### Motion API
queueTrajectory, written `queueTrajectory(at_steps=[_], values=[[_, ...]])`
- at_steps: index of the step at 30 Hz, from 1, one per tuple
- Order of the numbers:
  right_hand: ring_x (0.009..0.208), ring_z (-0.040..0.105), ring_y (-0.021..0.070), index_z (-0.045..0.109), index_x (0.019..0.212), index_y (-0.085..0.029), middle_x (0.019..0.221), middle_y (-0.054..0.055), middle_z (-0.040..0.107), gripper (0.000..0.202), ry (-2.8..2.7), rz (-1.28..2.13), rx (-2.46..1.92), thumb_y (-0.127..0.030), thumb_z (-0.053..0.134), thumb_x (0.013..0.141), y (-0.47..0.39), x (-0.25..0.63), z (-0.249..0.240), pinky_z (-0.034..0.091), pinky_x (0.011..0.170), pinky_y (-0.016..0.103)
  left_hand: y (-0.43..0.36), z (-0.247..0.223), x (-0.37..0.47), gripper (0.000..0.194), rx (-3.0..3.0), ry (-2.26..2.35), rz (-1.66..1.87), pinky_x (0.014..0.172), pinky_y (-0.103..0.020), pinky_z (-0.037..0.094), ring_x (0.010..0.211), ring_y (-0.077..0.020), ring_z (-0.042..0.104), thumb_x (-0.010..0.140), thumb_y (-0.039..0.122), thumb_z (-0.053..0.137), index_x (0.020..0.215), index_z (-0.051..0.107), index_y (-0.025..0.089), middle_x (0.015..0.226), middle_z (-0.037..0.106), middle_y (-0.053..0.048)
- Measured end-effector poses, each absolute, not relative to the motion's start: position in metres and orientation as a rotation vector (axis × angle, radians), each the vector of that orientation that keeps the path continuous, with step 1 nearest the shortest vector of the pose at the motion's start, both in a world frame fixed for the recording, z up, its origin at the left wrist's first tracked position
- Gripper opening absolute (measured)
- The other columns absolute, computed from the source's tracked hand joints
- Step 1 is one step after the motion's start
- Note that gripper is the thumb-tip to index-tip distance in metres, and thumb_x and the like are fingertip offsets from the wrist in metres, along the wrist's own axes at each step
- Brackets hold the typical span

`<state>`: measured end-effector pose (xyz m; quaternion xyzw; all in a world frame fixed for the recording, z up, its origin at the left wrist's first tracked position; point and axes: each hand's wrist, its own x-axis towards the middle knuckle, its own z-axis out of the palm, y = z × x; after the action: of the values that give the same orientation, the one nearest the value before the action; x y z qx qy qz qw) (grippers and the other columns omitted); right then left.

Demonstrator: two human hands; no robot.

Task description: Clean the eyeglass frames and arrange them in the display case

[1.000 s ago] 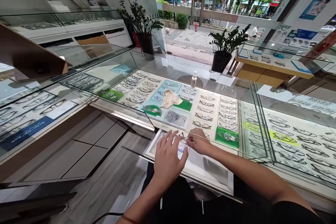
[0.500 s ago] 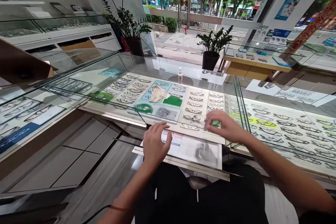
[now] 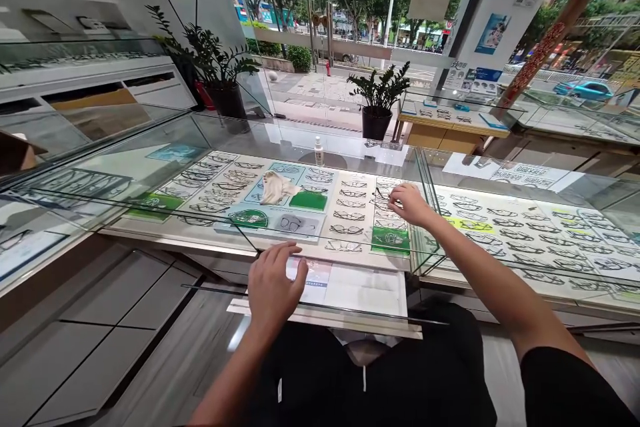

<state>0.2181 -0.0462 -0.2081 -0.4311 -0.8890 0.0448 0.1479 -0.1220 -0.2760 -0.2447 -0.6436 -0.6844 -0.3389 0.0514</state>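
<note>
My right hand (image 3: 411,205) reaches over the right-hand column of eyeglasses in the glass display case. Its fingers are pinched at a dark pair of eyeglasses (image 3: 381,194), partly covered by the fingertips. Below that hand, a green card (image 3: 390,240) lies at the near end of the column. My left hand (image 3: 274,287) is held with fingers apart and nothing in it, over the left end of a pulled-out white drawer (image 3: 373,285) at the case's near side. A cream cloth (image 3: 275,187) lies crumpled among the frames, beside a green cloth (image 3: 309,199).
Glass panes (image 3: 425,207) divide the case, with more rows of eyeglasses (image 3: 530,247) to the right. A white spray bottle (image 3: 319,152) stands towards the back. Potted plants (image 3: 377,121) are near the window. The drawer's edge extends over my lap.
My right hand has moved farther into the case, off the green card and up to the eyeglasses. My left hand stays over the drawer. The view has turned slightly right.
</note>
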Motion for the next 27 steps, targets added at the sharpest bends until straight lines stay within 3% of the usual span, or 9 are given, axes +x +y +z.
queueTrajectory(at_steps=[8,15,22,27], values=[[0.133,0.057,0.0345,0.077,0.09,-0.024,0.133,0.012,0.072,0.017,-2.517,0.134,-1.305,-0.034,0.069,0.1,-0.055,0.222,-0.209,0.035,0.119,0.057,-0.277,-0.243,-0.121,0.02,-1.963,-2.078,-1.028,0.101,-0.046,0.045,0.124,-0.0332,0.067,0.102,0.033,0.056,0.112,0.069,0.023,0.131,0.077,-0.009],[0.133,0.058,0.0358,0.078,0.094,-0.024,0.127,0.011,0.075,0.022,-2.609,0.166,-1.298,-0.04,0.065,0.102,-0.06,0.222,-0.197,0.031,0.122,0.061,-0.276,-0.245,-0.121,0.021,-1.951,-2.06,-1.02,0.098,-0.045,0.046,0.122,-0.0314,0.068,0.102,0.035,0.056,0.112,0.07,0.023,0.128,0.077,-0.007],[0.129,0.06,0.0348,0.073,0.094,-0.024,0.123,0.011,0.075,0.024,-2.617,0.215,-1.343,-0.044,0.063,0.102,-0.053,0.224,-0.193,0.03,0.121,0.058,-0.275,-0.245,-0.12,0.021,-1.939,-2.069,-1.024,0.1,-0.047,0.046,0.122,-0.0319,0.068,0.102,0.035,0.057,0.112,0.071,0.023,0.128,0.077,-0.008],[0.107,0.068,0.0271,0.065,0.103,-0.023,0.108,0.007,0.079,0.017,-2.473,0.302,-1.423,-0.03,0.051,0.106,-0.041,0.224,-0.192,0.031,0.121,0.052,-0.275,-0.242,-0.119,0.022,-1.941,-2.078,-1.024,0.1,-0.047,0.046,0.122,-0.0322,0.069,0.102,0.035,0.056,0.112,0.071,0.022,0.128,0.078,-0.008]])
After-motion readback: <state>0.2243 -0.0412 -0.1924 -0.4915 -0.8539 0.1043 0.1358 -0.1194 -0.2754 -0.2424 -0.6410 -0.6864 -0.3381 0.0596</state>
